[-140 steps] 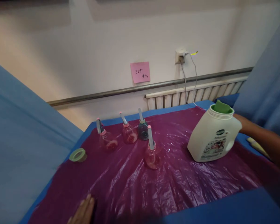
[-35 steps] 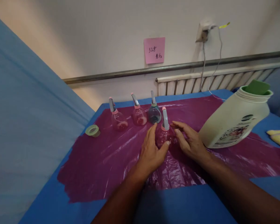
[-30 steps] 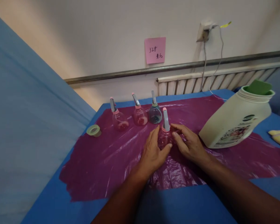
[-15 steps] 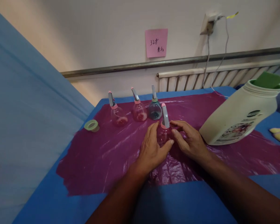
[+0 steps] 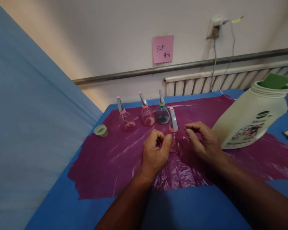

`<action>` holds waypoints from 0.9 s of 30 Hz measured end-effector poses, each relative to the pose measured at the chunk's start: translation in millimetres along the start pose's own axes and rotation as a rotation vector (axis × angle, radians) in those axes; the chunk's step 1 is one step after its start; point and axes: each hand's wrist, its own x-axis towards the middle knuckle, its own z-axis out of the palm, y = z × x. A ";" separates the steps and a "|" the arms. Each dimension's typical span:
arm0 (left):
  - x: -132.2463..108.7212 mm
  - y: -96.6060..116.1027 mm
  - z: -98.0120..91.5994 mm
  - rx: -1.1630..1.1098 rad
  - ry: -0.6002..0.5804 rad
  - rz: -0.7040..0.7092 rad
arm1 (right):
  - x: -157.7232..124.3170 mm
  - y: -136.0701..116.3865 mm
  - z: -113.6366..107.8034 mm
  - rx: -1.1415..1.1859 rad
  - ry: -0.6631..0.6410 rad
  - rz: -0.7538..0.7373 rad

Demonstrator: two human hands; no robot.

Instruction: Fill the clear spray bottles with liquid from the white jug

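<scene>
One pink spray bottle (image 5: pixel 173 140), near, stands between my left hand (image 5: pixel 156 153), perhaps touching it, and my right hand (image 5: pixel 205 143), both unclasped.

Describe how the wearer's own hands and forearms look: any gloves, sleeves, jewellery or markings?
The left hand and right hand are bare, without gloves. The left forearm and right forearm show no sleeve, watch or bracelet. No ring or marking can be made out; some fingers are partly hidden.

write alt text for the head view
A person's left hand and right hand flank a pink-collared bottle on a purple plastic sheet; three similar bottles stand farther back, and a pale jug stands to the right.
</scene>
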 end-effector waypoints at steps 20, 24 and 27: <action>1.3 16.4 2.8 -0.334 -0.466 -0.633 | 10.1 -25.1 -1.8 0.364 -0.517 0.611; 0.6 19.8 2.5 -0.382 -0.530 -0.695 | 9.1 -26.1 -0.7 0.392 -0.575 0.627; 0.6 23.9 1.2 -0.388 -0.567 -0.692 | 8.3 -28.2 0.1 0.395 -0.587 0.631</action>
